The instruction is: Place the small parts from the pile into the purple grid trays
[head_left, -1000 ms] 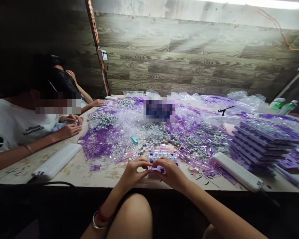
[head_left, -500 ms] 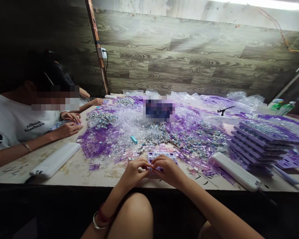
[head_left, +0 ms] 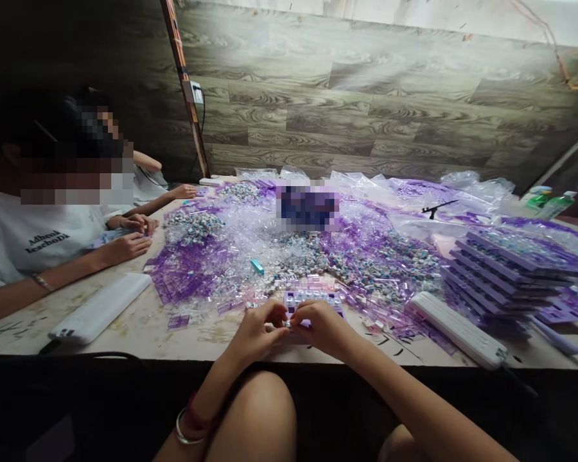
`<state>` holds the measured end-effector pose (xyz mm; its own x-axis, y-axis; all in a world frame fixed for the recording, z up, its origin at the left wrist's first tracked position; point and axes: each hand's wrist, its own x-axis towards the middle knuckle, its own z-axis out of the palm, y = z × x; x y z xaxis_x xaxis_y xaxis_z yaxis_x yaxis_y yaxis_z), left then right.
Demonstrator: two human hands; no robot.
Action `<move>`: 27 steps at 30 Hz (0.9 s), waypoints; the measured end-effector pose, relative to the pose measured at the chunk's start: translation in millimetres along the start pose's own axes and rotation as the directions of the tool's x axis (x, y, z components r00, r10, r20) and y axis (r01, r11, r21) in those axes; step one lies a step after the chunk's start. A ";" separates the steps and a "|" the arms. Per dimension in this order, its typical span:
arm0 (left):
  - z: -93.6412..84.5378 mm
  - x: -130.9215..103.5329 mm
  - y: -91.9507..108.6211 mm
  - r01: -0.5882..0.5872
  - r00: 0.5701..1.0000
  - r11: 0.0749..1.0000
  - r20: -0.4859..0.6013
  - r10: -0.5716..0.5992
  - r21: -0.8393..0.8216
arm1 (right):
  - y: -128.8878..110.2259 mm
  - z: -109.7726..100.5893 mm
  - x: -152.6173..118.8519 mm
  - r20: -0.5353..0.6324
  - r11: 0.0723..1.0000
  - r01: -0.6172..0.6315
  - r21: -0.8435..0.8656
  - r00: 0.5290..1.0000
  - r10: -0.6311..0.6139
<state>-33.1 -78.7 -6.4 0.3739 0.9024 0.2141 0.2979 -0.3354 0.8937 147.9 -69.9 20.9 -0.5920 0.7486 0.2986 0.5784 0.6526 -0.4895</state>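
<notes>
A purple tray [head_left: 338, 304] with small compartments lies at the front edge of the table, partly covered by both hands. My left hand [head_left: 262, 326] is at its left front corner, thumb and fingers curled together around something too small to make out. Touching those fingertips, my right hand [head_left: 320, 324] pinches over the front of the tray; what is between its fingers is hidden. Behind the tray spreads a heap of clear and purple plastic pieces [head_left: 241, 237] mixed with small white and blue parts [head_left: 303, 253]. A teal piece [head_left: 257, 266] lies on the heap.
White power strips lie at left [head_left: 101, 308] and right [head_left: 457, 328]. A stack of purple trays [head_left: 505, 276] stands at the right, bottles [head_left: 556, 205] behind it. Two people sit at the left, one person's hands [head_left: 128, 244] on the table. Plastic bags [head_left: 361, 186] line the back.
My hands stay over the tray, the left fingers slightly shifted and more bent. The camera view has moved a little, and the person at the left appears further left.
</notes>
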 end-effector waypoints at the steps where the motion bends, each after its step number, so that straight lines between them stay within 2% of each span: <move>1: -0.2 0.2 0.0 -0.005 1.000 1.000 0.006 0.005 0.005 | -0.5 -0.6 0.4 0.005 1.000 0.003 -0.010 1.000 -0.003; 10: 0.9 3.0 -0.3 0.001 0.998 1.000 0.057 -0.001 -0.012 | 2.9 -5.3 -4.0 0.062 1.000 0.007 0.028 0.998 -0.009; 20: 2.1 2.0 5.7 -0.002 0.999 1.000 0.055 0.001 0.005 | -6.0 -8.1 -0.4 0.161 0.991 0.053 -0.121 0.986 -0.033; 24: 2.8 0.8 5.1 0.029 0.997 0.999 0.066 -0.028 -0.014 | -11.4 -9.7 3.3 0.187 0.986 0.022 -0.165 0.982 0.009; 27: 3.1 0.9 3.4 0.026 0.998 1.000 0.063 -0.025 -0.012 | -10.6 -9.5 1.3 0.153 0.991 -0.031 -0.128 0.987 0.051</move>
<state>-29.0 -79.9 -4.3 0.4205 0.8919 0.1663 0.2974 -0.3087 0.9035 146.3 -74.8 34.2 -0.6405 0.7542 0.1448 0.6636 0.6384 -0.3900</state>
